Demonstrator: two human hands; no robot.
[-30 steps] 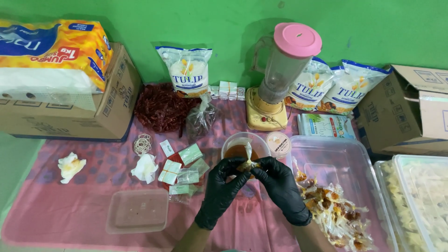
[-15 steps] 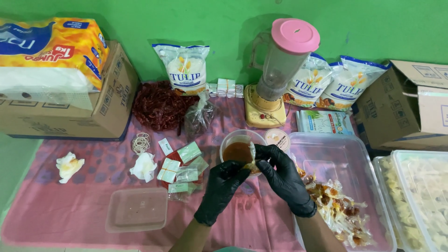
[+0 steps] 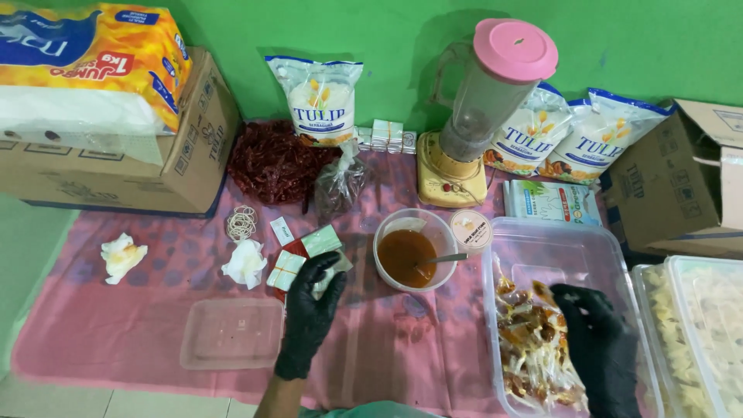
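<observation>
1. The left hand (image 3: 309,310), in a black glove, lies flat on the pink cloth (image 3: 116,340) with its fingertips on a small clear plastic sachet (image 3: 329,275); whether it pinches the sachet or only presses it I cannot tell
2. Just beside that hand lie small bundles of pale green and white paper labels (image 3: 298,255) on a red patch, with a single white slip a little further left
3. The right hand (image 3: 600,348), also black-gloved, rests inside the large clear plastic tub (image 3: 542,240) at the right, fingers loosely curled over the heap; no firm grasp shows
4. In the tub lies a heap of small tied plastic sachets of brown sauce (image 3: 534,348), on its near left side
5. Between the hands, a little further off, stands a round clear bowl of brown sauce (image 3: 406,255) with a spoon handle leaning on its right rim; a small round lidded cup (image 3: 470,230) touches it on the right
6. Along the far green wall stand three white flour bags with blue edges and yellow markings (image 3: 321,101), one left of the pink-lidded blender (image 3: 484,108) and two to its right
7. Far left, an orange and blue pack of tissue (image 3: 85,70) sits on a brown cardboard box (image 3: 186,162); another open box (image 3: 681,178) stands far right
8. Near left lie an empty clear rectangular lid (image 3: 232,333), crumpled tissues and a loop of rubber bands (image 3: 241,223)
</observation>
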